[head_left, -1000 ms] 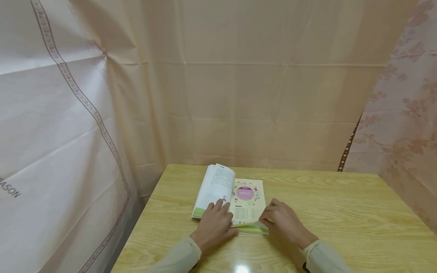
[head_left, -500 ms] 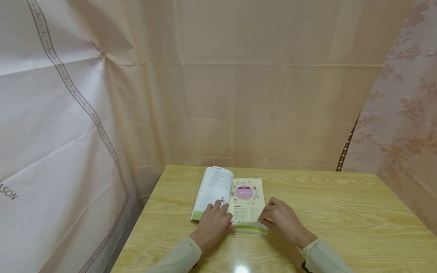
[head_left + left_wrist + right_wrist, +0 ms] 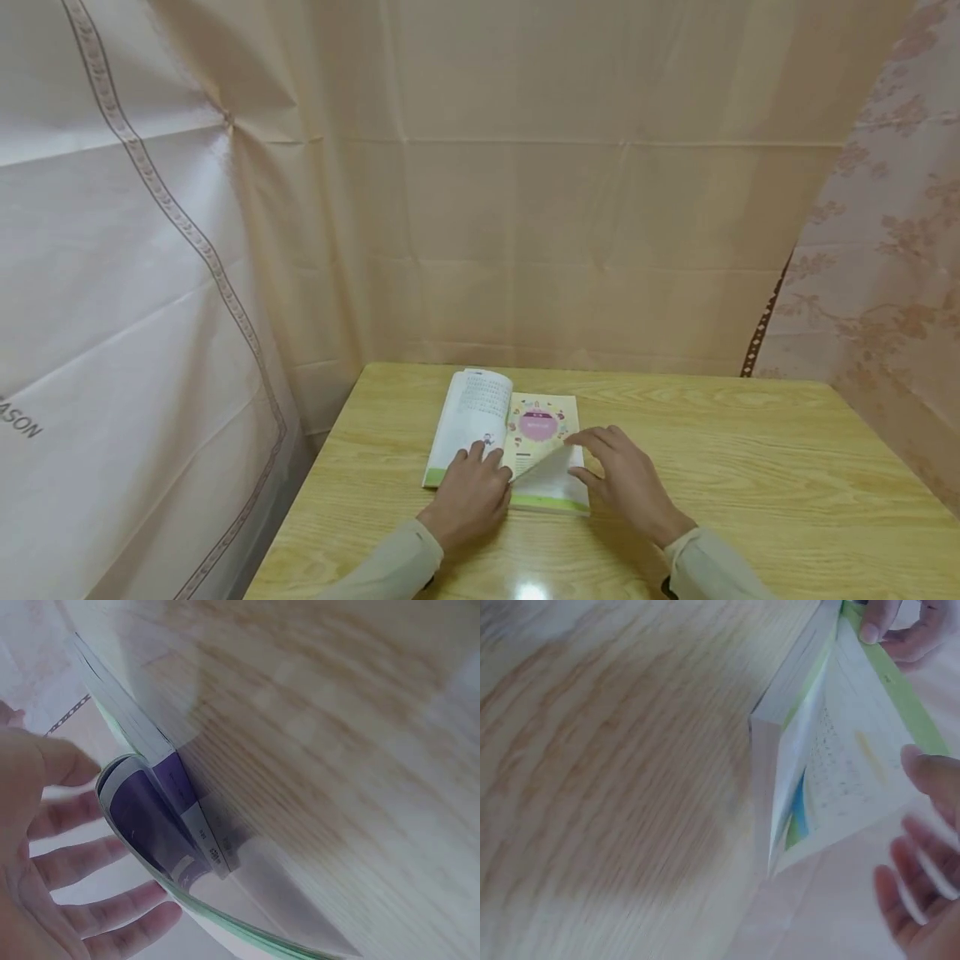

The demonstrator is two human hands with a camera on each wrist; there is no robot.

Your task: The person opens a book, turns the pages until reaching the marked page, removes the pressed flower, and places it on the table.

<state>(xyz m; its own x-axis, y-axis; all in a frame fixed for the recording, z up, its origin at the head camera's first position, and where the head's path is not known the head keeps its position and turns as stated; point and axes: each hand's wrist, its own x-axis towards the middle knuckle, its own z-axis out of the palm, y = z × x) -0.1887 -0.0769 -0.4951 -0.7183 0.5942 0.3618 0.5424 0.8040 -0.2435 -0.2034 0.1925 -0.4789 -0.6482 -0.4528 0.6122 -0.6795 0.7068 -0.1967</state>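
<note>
An open book lies on the table, its thick left stack of pages curving up. My left hand rests on the lower part of the left pages, fingers stretched out, beside the spine. At the right side, my right hand touches a lifted yellow page with a pink circle; its lower right corner is peeled up by the fingertips, thumb apart from the fingers. A white page with a green strip shows beneath. In the right wrist view, the thumb of my right hand is at the raised page.
The wooden table runs out on both sides of the book. Beige cloth hangs behind its far edge, white cloth at the left, and flowered cloth at the right.
My right hand has drawn the page's lower corner up and away from me, and its thumb and fingers have spread apart. More of the white page beneath shows. My left hand stays nearly in place.
</note>
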